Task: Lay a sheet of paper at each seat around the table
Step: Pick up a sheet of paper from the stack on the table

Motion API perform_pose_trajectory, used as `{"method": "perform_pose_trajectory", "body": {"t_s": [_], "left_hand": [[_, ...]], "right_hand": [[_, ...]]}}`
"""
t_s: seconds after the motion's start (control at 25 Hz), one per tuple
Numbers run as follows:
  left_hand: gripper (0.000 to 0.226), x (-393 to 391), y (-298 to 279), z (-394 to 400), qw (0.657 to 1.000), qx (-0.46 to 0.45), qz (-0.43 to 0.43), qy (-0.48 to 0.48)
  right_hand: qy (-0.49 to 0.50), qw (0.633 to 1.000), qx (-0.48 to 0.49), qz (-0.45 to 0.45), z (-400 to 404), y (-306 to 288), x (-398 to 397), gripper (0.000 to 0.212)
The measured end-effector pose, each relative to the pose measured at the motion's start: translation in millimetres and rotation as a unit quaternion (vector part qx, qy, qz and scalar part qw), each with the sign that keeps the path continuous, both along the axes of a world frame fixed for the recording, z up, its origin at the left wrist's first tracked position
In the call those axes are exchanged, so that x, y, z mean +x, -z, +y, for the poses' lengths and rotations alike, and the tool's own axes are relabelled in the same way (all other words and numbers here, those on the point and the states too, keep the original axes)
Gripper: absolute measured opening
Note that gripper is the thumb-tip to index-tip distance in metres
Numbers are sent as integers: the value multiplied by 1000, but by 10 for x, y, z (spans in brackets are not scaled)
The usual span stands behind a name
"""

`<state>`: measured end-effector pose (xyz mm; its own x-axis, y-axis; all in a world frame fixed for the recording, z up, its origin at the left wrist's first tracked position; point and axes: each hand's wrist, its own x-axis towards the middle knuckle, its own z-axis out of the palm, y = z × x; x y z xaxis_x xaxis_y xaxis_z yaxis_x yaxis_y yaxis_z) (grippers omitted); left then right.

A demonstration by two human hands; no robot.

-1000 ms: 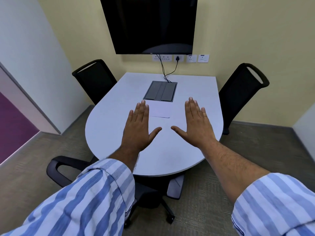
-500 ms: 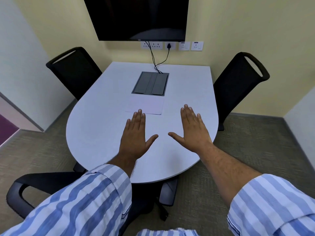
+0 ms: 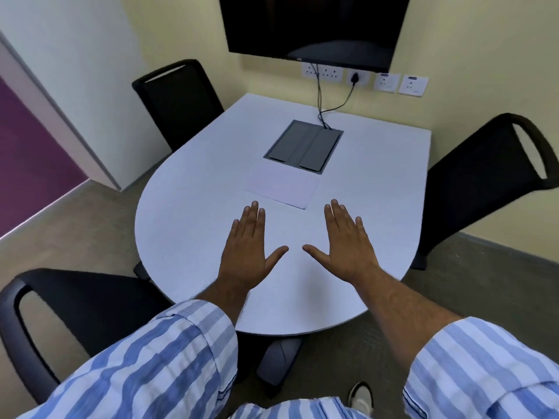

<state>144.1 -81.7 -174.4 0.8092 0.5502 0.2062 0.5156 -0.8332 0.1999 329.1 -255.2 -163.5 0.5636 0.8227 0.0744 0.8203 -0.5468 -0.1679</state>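
My hands, left (image 3: 246, 255) and right (image 3: 348, 252), hover flat and empty over the surface (image 3: 187, 213). I risk lifting several sheets at once from the paper (image 3: 281, 184), since stacked sheets cling.

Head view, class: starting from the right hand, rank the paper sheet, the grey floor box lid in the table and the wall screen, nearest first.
1. Paper sheet: just beyond the right hand, slightly to its left.
2. Grey lid: behind the sheet, mid-table.
3. Wall screen: beyond the table's far end.
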Motion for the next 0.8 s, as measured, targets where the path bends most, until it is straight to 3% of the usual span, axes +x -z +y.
{"method": "perform_pose_trajectory", "body": {"t_s": [0.28, 0.48, 0.8], "left_hand": [[102, 513, 96, -515, 992, -30, -6, -121], [100, 744, 54, -694, 988, -31, 6, -153], [100, 760, 169, -432, 986, -65, 13, -152]], "right_hand": [[-96, 995, -15, 33, -31, 118, 862, 108], [-141, 989, -15, 43, 78, 150, 1088, 108], [-114, 990, -34, 70, 313, 245, 1150, 107]]}}
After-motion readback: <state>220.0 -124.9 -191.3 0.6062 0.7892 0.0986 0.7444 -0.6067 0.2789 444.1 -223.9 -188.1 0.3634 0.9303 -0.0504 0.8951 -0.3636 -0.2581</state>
